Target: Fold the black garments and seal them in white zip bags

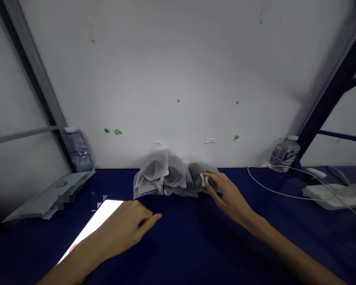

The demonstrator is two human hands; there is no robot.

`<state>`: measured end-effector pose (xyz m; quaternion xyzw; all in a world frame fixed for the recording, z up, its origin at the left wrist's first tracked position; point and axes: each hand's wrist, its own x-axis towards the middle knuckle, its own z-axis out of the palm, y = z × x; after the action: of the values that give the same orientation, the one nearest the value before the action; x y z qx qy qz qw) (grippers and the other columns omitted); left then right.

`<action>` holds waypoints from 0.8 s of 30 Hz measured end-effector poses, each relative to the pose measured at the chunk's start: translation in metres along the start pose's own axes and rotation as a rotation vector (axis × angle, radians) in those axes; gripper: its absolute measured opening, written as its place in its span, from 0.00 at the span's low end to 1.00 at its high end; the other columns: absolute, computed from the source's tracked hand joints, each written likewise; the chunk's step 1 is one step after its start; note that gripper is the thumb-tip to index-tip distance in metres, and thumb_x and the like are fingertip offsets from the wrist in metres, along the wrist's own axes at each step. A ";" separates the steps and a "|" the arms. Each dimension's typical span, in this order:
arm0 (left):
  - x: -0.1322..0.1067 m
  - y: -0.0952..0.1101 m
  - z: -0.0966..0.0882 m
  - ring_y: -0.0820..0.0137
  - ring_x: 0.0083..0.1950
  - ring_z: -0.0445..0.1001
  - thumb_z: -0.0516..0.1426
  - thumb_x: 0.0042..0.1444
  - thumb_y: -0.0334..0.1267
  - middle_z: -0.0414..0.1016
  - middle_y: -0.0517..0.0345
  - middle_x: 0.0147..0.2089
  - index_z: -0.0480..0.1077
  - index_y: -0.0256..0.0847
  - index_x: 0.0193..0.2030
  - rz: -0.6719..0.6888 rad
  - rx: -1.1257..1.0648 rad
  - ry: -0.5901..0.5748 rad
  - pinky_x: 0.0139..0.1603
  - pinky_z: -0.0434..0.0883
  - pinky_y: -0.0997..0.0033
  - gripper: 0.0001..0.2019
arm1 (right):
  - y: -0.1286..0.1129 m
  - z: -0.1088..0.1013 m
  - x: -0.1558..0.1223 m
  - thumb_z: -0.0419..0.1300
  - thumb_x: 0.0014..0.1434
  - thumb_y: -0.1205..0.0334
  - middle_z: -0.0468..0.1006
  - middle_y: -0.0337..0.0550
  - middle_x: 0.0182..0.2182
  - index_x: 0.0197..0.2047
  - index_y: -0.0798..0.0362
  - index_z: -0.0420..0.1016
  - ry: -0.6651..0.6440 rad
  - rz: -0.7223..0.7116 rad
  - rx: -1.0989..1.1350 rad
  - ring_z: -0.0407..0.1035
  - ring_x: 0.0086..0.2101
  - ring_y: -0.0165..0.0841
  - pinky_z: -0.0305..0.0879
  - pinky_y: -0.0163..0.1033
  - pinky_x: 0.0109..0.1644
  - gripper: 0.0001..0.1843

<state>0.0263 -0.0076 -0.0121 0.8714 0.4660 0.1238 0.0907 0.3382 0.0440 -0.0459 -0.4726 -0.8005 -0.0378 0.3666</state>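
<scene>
My right hand (pixel 221 190) reaches to the rightmost frosted zip bag (pixel 195 176), its thumb and fingers on the bag around a small white label (pixel 205 180). Something dark shows through that bag. To its left, more frosted zip bags (pixel 151 174) lean against the wall, overlapping, with dark contents dimly visible. My left hand (pixel 133 219) hovers over the table, palm down, its fingers loosely bent and thumb stretched out to the right. No object shows in it. Beneath the left wrist lies a phone (pixel 102 215) with a bright white screen, partly covered by the forearm.
The blue table (pixel 178 241) meets a white wall (pixel 178 71). At left stand a water bottle (pixel 78 150) and flat grey packages (pixel 53 194). On the right are a labelled bottle (pixel 284 154), a white cable (pixel 269 192) and a power strip (pixel 329 198). Frame posts (pixel 329 91) border both sides.
</scene>
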 end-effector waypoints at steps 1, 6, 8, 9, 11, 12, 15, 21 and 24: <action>-0.001 0.000 0.000 0.77 0.18 0.50 0.46 0.69 0.47 0.55 0.65 0.16 0.53 0.39 0.18 0.028 -0.002 0.012 0.23 0.49 0.68 0.28 | -0.004 -0.003 0.001 0.52 0.69 0.55 0.79 0.48 0.47 0.51 0.49 0.74 0.031 0.012 0.041 0.73 0.47 0.41 0.70 0.49 0.50 0.14; -0.001 0.000 -0.003 0.76 0.19 0.53 0.47 0.69 0.46 0.58 0.64 0.17 0.58 0.39 0.18 0.064 0.024 0.069 0.24 0.48 0.68 0.27 | -0.015 0.002 -0.004 0.61 0.61 0.48 0.53 0.31 0.17 0.20 0.49 0.53 0.152 0.152 0.194 0.49 0.19 0.27 0.49 0.36 0.24 0.26; 0.000 0.001 -0.004 0.76 0.19 0.53 0.47 0.69 0.46 0.59 0.64 0.17 0.58 0.39 0.19 0.045 0.069 0.072 0.24 0.48 0.69 0.26 | -0.015 0.009 -0.008 0.59 0.62 0.47 0.44 0.30 0.17 0.19 0.48 0.43 0.151 0.175 0.285 0.41 0.19 0.26 0.42 0.36 0.23 0.32; 0.000 0.000 -0.004 0.76 0.19 0.53 0.47 0.69 0.47 0.59 0.64 0.18 0.57 0.39 0.19 0.034 0.095 0.074 0.24 0.49 0.69 0.26 | -0.014 0.013 -0.010 0.57 0.64 0.46 0.42 0.30 0.17 0.19 0.49 0.40 0.127 0.162 0.318 0.39 0.19 0.25 0.41 0.36 0.23 0.33; 0.001 0.000 -0.003 0.76 0.19 0.52 0.48 0.67 0.48 0.57 0.65 0.17 0.54 0.39 0.19 0.011 0.139 0.074 0.24 0.49 0.70 0.26 | -0.012 0.020 -0.014 0.52 0.67 0.46 0.41 0.31 0.17 0.19 0.49 0.40 0.068 0.123 0.373 0.38 0.19 0.25 0.40 0.36 0.22 0.32; 0.001 -0.001 -0.003 0.76 0.19 0.51 0.49 0.67 0.49 0.55 0.65 0.17 0.52 0.39 0.18 0.000 0.155 0.073 0.24 0.49 0.70 0.27 | -0.012 0.023 -0.016 0.51 0.68 0.46 0.42 0.31 0.17 0.19 0.49 0.41 0.041 0.105 0.398 0.38 0.19 0.25 0.39 0.36 0.22 0.32; 0.002 -0.003 -0.002 0.76 0.19 0.48 0.48 0.66 0.51 0.52 0.66 0.16 0.49 0.38 0.18 -0.027 0.174 0.077 0.25 0.48 0.70 0.28 | -0.013 0.029 -0.018 0.50 0.68 0.45 0.43 0.31 0.17 0.19 0.50 0.43 -0.008 0.077 0.455 0.39 0.19 0.25 0.40 0.36 0.22 0.31; 0.003 -0.004 -0.005 0.77 0.19 0.53 0.45 0.69 0.51 0.58 0.64 0.16 0.50 0.37 0.17 -0.030 0.140 0.054 0.26 0.52 0.69 0.30 | -0.014 0.034 -0.009 0.47 0.69 0.45 0.44 0.31 0.18 0.21 0.49 0.42 -0.029 0.141 0.515 0.39 0.20 0.26 0.41 0.37 0.22 0.30; 0.003 -0.004 -0.005 0.77 0.19 0.58 0.44 0.70 0.50 0.62 0.63 0.16 0.53 0.37 0.17 -0.002 0.159 0.041 0.27 0.53 0.69 0.30 | -0.017 0.035 -0.002 0.49 0.68 0.43 0.44 0.31 0.18 0.20 0.49 0.43 -0.076 0.179 0.530 0.38 0.20 0.26 0.42 0.37 0.22 0.31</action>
<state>0.0234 -0.0028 -0.0082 0.8726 0.4770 0.1041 0.0120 0.3065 0.0474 -0.0675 -0.4299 -0.7509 0.2232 0.4490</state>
